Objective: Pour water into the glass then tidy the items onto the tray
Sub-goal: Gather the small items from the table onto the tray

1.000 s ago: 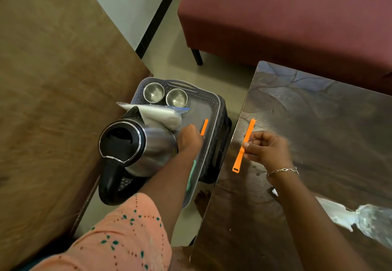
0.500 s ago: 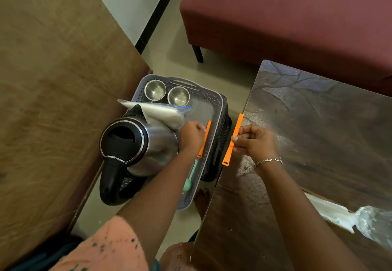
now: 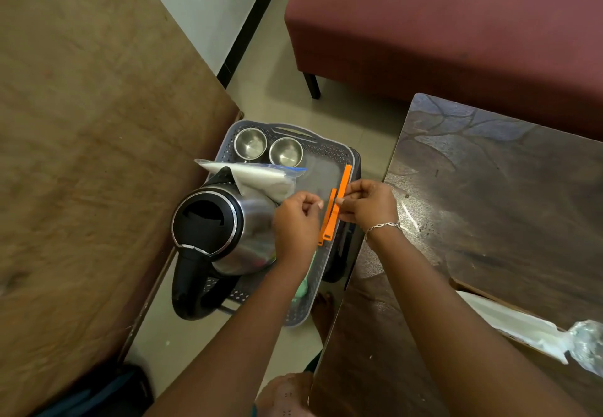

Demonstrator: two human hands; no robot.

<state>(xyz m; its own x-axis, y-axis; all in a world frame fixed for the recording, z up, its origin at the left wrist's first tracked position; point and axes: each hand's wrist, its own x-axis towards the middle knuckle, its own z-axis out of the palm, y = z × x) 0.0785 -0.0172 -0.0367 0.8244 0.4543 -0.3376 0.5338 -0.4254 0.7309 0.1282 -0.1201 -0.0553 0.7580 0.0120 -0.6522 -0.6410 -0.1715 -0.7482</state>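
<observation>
Head view: the longer orange strip is held over the right side of the grey tray, long axis running far-right to near-left, roughly along the tray's right wall. The right hand pinches it near mid-length with thumb and fingers, from the side of the bench. The shorter orange strip lies just beside it, nearly parallel; contact at the lower ends not resolved. The left hand sits left of both strips, fingers curled, tips close to the shorter strip; whether they pinch it cannot be told. Kettle, plastic bag and two steel cups are in the tray. Judgement: the right hand places; a short lowering inside the wall should suffice.
</observation>
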